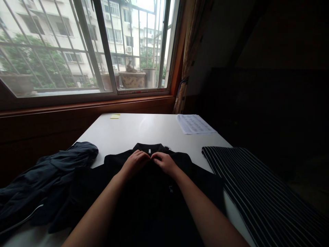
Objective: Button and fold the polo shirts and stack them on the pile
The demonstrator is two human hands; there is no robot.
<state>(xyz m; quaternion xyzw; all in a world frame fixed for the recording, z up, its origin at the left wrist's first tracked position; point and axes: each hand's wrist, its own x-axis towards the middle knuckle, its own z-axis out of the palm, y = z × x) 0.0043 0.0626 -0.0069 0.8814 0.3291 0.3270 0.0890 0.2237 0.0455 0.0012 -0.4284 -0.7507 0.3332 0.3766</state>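
Note:
A black polo shirt (151, 199) lies spread out front side up, its collar toward the far side and a small light logo on the chest. My left hand (136, 161) and my right hand (164, 162) meet just below the collar opening, fingertips pinched close together on the shirt's front placket. A small white label shows inside the collar. Whatever button or cloth edge sits between the fingertips is too small and dark to make out.
The shirt rests on a white table (144, 128). Crumpled dark clothing (59, 168) lies at the left, striped dark fabric (246, 178) at the right. Printed papers (195, 124) and yellow sticky notes (115, 116) are near the far edge, below a barred window (133, 44).

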